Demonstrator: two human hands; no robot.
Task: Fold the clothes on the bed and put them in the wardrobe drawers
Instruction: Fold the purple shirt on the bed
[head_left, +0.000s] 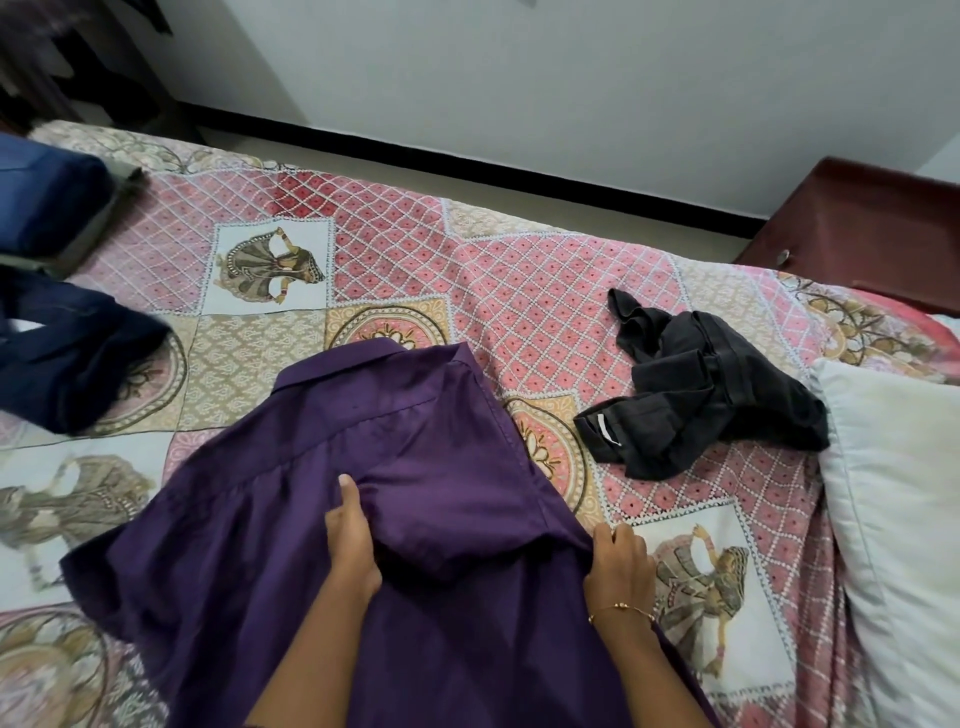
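- So, taking the purple shirt (322, 519) as our landmark: it lies back-up on the patterned bedspread (519, 291), collar away from us, and everything else is placed from it.
- Far to its left sit folded blue jeans (47, 202) and, nearer, a dark navy garment (67, 358); we judge these already handled or waiting, so we leave them where they are.
- The shirt's left sleeve is spread out flat toward the bed's left side; we would fold it in only after the right side is settled, to keep the two folds even.
- Our left hand (353, 545) rests on the middle of the shirt's back, fingers fairly straight and pressing the cloth flat, gripping nothing. It should hold the fold line firm while the other side comes over.
- The right sleeve looks folded inward across the back; we should smooth the bulge under it before going on.
- Our right hand (618, 561) is at the shirt's right edge, fingers curled onto the fabric; it seems to pinch the side seam, though the fingertips are partly hidden.
- To the shirt's right lies a crumpled black garment (696, 379), not yet folded, close against a white pillow (893, 519).
- Beyond that stands a dark wooden cabinet (857, 228).
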